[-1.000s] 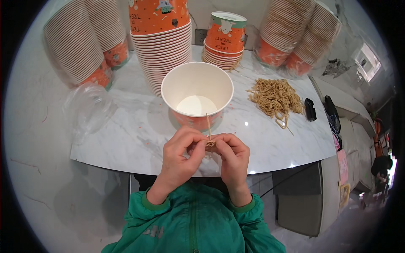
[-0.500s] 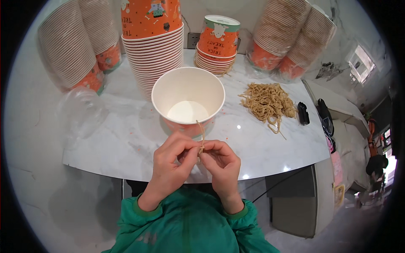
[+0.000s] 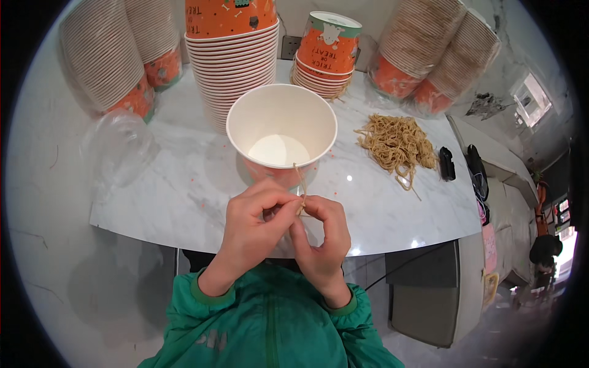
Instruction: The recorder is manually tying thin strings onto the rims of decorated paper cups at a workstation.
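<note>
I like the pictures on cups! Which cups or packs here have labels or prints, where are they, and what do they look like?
Tall cup stack: behind the open white cup, orange print on top, white rims.
Short cup stack: right of it, orange with a green band.
Wrapped cup stacks: far left, leaning, clear wrap, orange ends.
Wrapped cup stacks: far right, same look.
No screens or signs.

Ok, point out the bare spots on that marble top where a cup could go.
Bare marble lies between the clear plastic wrap and the open cup, and between that cup and the string pile. The back row of cup stacks is crowded.
</note>
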`<state>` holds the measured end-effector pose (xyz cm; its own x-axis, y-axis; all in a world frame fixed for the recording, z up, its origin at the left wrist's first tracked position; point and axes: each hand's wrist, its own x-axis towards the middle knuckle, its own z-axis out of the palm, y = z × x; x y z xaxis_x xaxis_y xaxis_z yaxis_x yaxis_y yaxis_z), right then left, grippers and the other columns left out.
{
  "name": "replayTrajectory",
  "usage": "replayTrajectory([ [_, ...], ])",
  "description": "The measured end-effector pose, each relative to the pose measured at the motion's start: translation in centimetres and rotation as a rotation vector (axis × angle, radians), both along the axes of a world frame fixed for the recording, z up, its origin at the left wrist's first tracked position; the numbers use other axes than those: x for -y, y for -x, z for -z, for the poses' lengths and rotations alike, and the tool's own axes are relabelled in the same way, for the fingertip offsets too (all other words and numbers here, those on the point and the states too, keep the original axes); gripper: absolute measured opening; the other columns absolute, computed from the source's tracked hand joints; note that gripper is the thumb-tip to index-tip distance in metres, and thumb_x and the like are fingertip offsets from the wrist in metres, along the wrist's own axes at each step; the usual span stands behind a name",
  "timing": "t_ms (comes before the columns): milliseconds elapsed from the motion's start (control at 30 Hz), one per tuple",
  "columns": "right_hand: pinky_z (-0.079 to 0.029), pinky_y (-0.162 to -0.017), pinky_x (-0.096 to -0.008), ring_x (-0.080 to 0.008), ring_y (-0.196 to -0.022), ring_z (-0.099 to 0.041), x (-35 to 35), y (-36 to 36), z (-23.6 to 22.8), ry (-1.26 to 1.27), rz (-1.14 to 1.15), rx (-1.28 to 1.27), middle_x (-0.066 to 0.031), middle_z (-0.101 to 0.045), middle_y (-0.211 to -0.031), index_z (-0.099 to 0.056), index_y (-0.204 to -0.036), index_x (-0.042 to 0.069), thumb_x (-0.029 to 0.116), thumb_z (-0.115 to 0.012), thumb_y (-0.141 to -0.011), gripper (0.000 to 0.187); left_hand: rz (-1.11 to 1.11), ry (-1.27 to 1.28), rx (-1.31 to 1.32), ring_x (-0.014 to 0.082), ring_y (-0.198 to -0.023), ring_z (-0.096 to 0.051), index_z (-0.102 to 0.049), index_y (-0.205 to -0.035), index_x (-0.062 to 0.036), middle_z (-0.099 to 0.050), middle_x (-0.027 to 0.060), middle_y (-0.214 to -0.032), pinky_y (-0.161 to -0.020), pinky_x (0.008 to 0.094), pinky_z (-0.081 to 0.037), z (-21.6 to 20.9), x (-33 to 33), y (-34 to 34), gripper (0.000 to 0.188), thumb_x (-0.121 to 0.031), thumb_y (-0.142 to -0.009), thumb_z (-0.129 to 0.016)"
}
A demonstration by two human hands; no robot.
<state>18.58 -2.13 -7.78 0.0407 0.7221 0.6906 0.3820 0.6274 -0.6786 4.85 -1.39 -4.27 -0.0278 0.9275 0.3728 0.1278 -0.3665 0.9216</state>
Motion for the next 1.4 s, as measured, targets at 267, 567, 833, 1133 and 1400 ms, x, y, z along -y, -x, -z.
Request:
replayTrajectory([
  [267,-0.055,-0.071,-0.0370,-0.0333,-0.083,-0.067,-0.2,-0.7,0.2,-0.120,0.092,0.099,-0.0165,-0.070,-0.096,-0.064,-0.107,-0.003,-0.008,-0.073,-0.080,0.028,0.047,0.026,-0.093,0.0090,-0.068,-0.057,-0.073,-0.090,-0.0002,-0.066,0.0028,-0.083,-0.058,0.0250,-0.044,-0.4,-0.5,0.0,0.005,-0.004,-0.087,-0.071],
  [567,-0.054,-0.071,-0.0358,-0.0319,-0.081,-0.067,-0.1,-0.6,0.0,-0.067,0.074,-0.008,-0.0161,-0.070,-0.094,-0.066,-0.103,-0.005,-0.012,-0.069,-0.082,0.022,0.091,0.142,-0.052,0.0068,-0.074,-0.057,-0.071,-0.090,0.0037,-0.066,0.0017,-0.087,-0.065,0.0234,-0.045,-1.1,-0.4,-0.1,0.006,-0.002,-0.088,-0.071],
  [833,-0.054,-0.071,-0.0370,-0.0333,-0.082,-0.067,-0.2,-0.9,0.0,-0.112,0.083,0.060,-0.0159,-0.070,-0.097,-0.066,-0.106,-0.004,-0.011,-0.073,-0.079,0.028,0.143,0.220,0.011,0.0066,-0.071,-0.057,-0.071,-0.089,0.0030,-0.064,0.0013,-0.081,-0.063,0.0243,-0.046,-1.2,-0.8,-0.2,0.011,-0.008,-0.088,-0.072],
  [1133,-0.056,-0.073,-0.0388,-0.0349,-0.085,-0.068,-0.1,-1.2,0.2,-0.121,0.086,0.158,-0.0188,-0.072,-0.101,-0.066,-0.110,-0.004,-0.009,-0.076,-0.078,0.034,0.148,0.285,-0.021,0.0060,-0.071,-0.055,-0.068,-0.085,0.0023,-0.063,-0.0003,-0.079,-0.064,0.0241,-0.045,-1.8,-0.8,-0.2,0.010,-0.007,-0.088,-0.072],
  [1400,-0.056,-0.074,-0.0340,-0.0301,-0.085,-0.069,0.2,-1.0,0.7,-0.042,0.038,0.005,-0.0180,-0.072,-0.100,-0.068,-0.108,-0.006,-0.009,-0.069,-0.087,0.021,0.141,0.310,-0.015,0.0046,-0.072,-0.055,-0.070,-0.086,0.0008,-0.064,-0.0024,-0.079,-0.064,0.0223,-0.044,-1.7,-0.7,-0.2,0.009,-0.007,-0.087,-0.073],
])
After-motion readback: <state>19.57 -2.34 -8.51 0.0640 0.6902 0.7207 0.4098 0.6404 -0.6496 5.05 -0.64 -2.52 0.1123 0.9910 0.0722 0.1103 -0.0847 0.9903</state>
